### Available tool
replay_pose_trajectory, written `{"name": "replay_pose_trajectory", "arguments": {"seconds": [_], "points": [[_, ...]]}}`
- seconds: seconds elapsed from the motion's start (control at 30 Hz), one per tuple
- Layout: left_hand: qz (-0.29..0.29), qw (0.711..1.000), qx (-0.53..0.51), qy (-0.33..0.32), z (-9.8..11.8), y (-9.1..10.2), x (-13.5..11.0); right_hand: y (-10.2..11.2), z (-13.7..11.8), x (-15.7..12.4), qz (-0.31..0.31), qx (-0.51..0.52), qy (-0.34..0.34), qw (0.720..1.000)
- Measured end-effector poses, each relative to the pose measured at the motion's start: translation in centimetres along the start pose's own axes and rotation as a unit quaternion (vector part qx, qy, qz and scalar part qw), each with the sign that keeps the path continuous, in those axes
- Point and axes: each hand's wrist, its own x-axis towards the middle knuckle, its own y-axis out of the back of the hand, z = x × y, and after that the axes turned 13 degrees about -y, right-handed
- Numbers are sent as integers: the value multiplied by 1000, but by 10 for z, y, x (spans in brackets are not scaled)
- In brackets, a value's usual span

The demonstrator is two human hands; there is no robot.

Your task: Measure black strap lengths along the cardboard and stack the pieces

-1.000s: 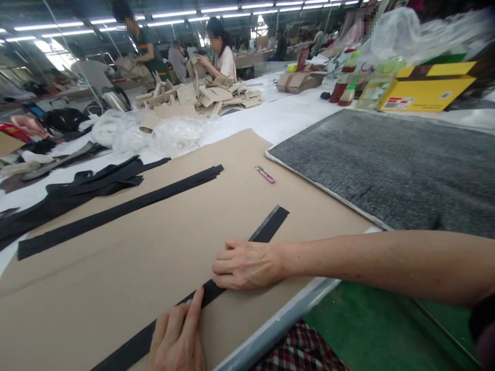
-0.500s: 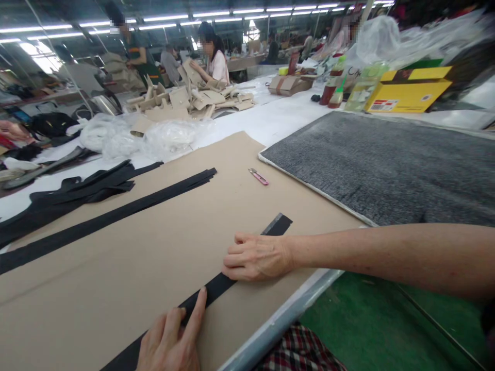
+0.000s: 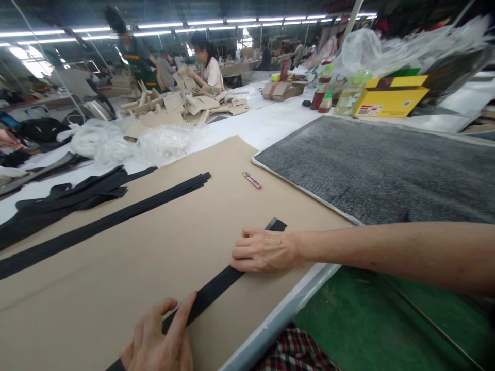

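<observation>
A long black fabric strip [image 3: 216, 287] lies diagonally on the tan sheet that covers the table. My right hand [image 3: 263, 250] rests over its upper part with the fingers curled down and closed on it. The strip's far end, with a greyish edge, sticks out beyond that hand. Lower down, my left hand [image 3: 164, 335] lies across the same strip, fingers apart, the index finger stretched along it. Part of the strip is hidden under each hand. Pink-handled thread snips [image 3: 252, 180] lie on the sheet, apart from both hands.
More black strips [image 3: 116, 215] lie to the left, beside a looser black pile [image 3: 65, 198]. A dark grey board [image 3: 371, 165] covers the right. Behind are tan pieces [image 3: 178, 105], plastic wrap [image 3: 162, 139], bottles [image 3: 325, 100] and a yellow box [image 3: 390, 98]. Two people work farther back.
My right hand has slid along the strip, closer to its far end. The left hand has shifted a little toward the lower left, leaving more strip showing between them. The camera view has turned slightly.
</observation>
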Motion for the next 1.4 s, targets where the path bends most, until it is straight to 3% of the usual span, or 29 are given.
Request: {"name": "replay_pose_trajectory", "arguments": {"seconds": [0.1, 0.23, 0.47, 1.23, 1.4], "points": [[57, 988, -131, -59, 15, -3, 24, -1, -1, 0, 8, -2, -5, 1000], [61, 974, -202, -82, 41, -23, 46, -5, -1, -2, 18, -9, -9, 1000], [36, 975, -161, -152, 41, -42, 45, -9, 7, -12, 36, -22, 1, 999], [-30, 978, -37, -202, 46, -28, 59, 7, 32, -57, -1, -69, -17, 997], [-53, 981, -14, -184, 48, -25, 62, 9, 39, -68, -3, -84, -19, 996]]}}
